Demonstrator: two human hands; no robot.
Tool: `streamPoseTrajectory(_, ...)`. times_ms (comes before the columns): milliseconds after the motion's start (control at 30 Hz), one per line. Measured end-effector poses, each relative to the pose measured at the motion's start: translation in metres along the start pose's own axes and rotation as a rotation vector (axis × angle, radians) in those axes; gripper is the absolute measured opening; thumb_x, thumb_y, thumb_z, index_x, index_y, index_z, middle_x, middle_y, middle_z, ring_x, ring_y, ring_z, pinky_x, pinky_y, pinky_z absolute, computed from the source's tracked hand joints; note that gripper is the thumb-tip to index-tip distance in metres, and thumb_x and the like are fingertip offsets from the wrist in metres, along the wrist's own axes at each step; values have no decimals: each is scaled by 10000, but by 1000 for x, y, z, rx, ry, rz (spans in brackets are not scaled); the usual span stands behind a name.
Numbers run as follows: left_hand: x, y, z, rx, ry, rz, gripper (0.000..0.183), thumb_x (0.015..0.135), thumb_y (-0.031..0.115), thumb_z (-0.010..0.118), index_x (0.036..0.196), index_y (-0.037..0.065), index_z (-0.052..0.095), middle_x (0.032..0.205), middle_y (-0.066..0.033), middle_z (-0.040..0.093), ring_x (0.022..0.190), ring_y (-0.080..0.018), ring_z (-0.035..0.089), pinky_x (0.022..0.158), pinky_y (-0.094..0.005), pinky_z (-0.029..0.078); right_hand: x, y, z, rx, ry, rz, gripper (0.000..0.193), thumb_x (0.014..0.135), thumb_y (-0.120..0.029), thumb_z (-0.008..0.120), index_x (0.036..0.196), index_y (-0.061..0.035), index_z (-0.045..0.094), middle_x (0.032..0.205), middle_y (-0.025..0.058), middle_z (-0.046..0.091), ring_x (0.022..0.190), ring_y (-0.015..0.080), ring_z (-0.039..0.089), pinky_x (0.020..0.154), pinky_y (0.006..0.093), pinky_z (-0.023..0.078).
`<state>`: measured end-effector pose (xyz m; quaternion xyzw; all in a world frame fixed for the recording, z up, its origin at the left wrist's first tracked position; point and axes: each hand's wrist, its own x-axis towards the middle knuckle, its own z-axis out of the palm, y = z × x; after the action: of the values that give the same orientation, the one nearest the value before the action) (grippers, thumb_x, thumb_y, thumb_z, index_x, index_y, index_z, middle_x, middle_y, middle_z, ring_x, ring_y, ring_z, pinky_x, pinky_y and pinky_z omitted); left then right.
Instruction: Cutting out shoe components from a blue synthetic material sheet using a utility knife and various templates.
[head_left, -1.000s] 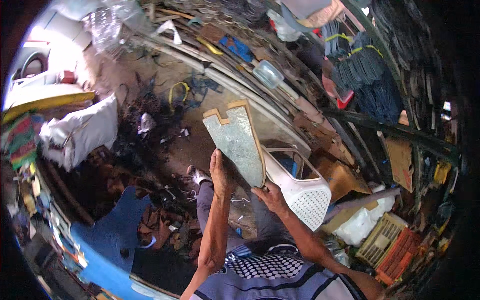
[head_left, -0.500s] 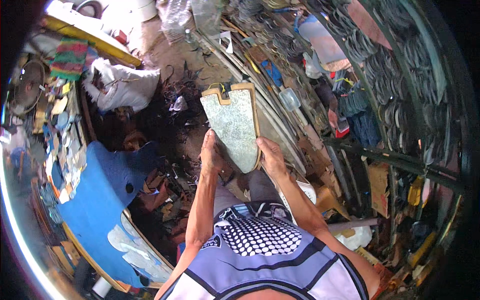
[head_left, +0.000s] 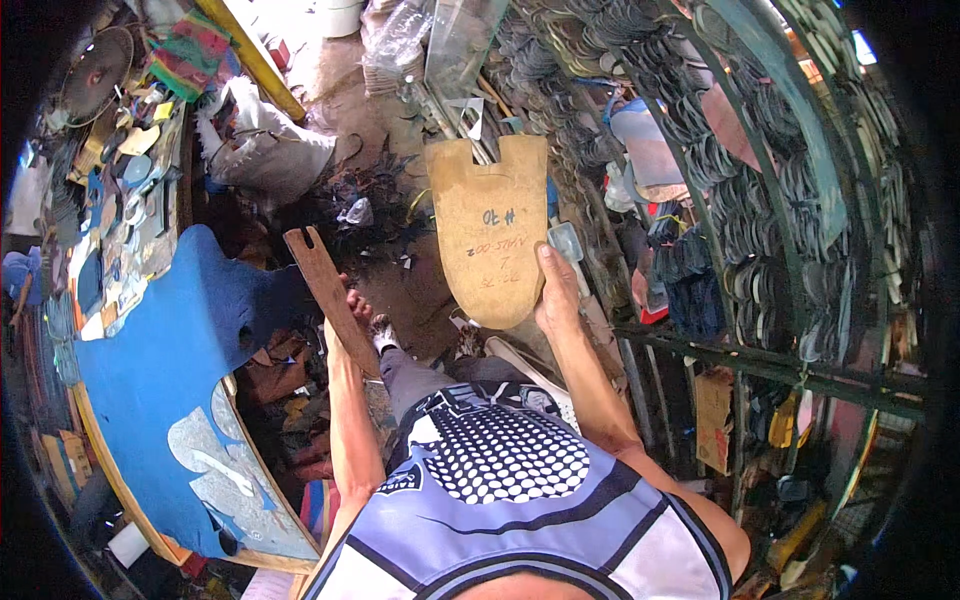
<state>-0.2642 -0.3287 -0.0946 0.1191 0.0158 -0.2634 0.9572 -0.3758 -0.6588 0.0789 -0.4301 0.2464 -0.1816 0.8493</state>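
My right hand (head_left: 558,292) grips the lower right edge of a tan notched template board (head_left: 490,225), thumb on its face. The board has a rounded near end, a square notch at its far end and handwritten marks. My left hand (head_left: 354,303) is closed on a narrow brown notched piece (head_left: 332,290), which slants with its notched end up and away to the left. That piece hides much of the hand and is seen at a steep angle, so its full width cannot be told. The two pieces are apart.
On the left, a blue sheet (head_left: 150,350) with grey patches covers a bench, with cut scraps (head_left: 130,215) farther along. A white sack (head_left: 265,145) stands beyond it, near dark scraps (head_left: 375,200) on the floor. Racks of curved dark pieces (head_left: 760,200) line the right side.
My hands have parted, where both held a grey-faced, tan-edged notched piece. The left moved left with a brown notched piece. The right now shows a tan face with writing.
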Motion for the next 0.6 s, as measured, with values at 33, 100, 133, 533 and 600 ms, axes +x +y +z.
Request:
streamPoseTrajectory(33,-4,0,-3,-144,-211,-73,491,997,308,544,1423,93,431,959,-98,591,749,-205,565,755,-374,477,-2,-2,6,1,-22,12,305,1003,-237,594,1146,28,647,1102,82,693,978,141,652,863,289,524)
streamPoseTrajectory(100,-15,3,-4,-75,-189,-75,493,993,330,536,1416,96,437,959,-78,593,750,-194,561,754,-366,475,2,5,10,-10,-42,23,317,999,-248,599,1145,30,650,1100,88,694,982,148,653,870,291,523)
streamPoseTrajectory(133,-23,-3,-5,-69,-134,-63,494,990,341,533,1411,99,444,949,-66,596,747,-183,556,750,-357,474,3,10,14,-17,-45,26,329,994,-258,605,1144,31,653,1099,94,695,986,154,654,876,293,521)
streamPoseTrajectory(533,12,-48,153,-214,-116,-201,684,971,511,459,1407,-16,436,1157,-216,599,1017,-325,611,884,-444,523,-13,10,37,-185,-7,66,310,1001,-287,589,1145,-19,649,1096,77,690,951,157,660,830,312,543)
streamPoseTrajectory(600,2,-52,166,-165,82,-128,658,982,478,466,1428,-3,414,1215,-209,588,1054,-323,608,913,-447,516,-18,20,36,-207,-36,101,281,998,-271,591,1126,-29,653,1092,70,687,945,149,658,822,306,542)
